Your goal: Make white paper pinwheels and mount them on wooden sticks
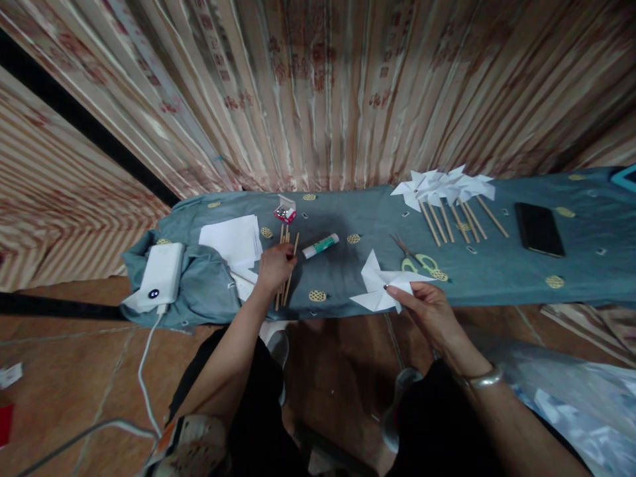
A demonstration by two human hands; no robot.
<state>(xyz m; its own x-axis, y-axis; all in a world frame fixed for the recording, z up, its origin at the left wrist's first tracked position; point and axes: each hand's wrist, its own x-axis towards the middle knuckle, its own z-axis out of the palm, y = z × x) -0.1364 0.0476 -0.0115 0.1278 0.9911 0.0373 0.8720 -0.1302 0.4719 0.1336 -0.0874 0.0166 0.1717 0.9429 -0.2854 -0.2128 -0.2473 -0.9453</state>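
Note:
My right hand (431, 310) pinches a white paper pinwheel (376, 286) at its middle, where a small dark pin head shows under the thumb. The pinwheel is held over the front edge of the cloth-covered table. My left hand (277, 266) is on a small bunch of wooden sticks (281, 295), its fingers closed on one of them; the fingertips are partly hidden. Right of that hand lies a glue stick (320, 246). Behind it stands an open little box of pins (285, 211). Green-handled scissors (416, 260) lie just beyond the pinwheel.
Several finished pinwheels on sticks (450, 189) lie at the back right, beside a black phone (539, 229). White paper sheets (231, 240) lie on the left, near a white power bank (161, 275) with a cable. A pleated curtain (322, 99) hangs behind the table.

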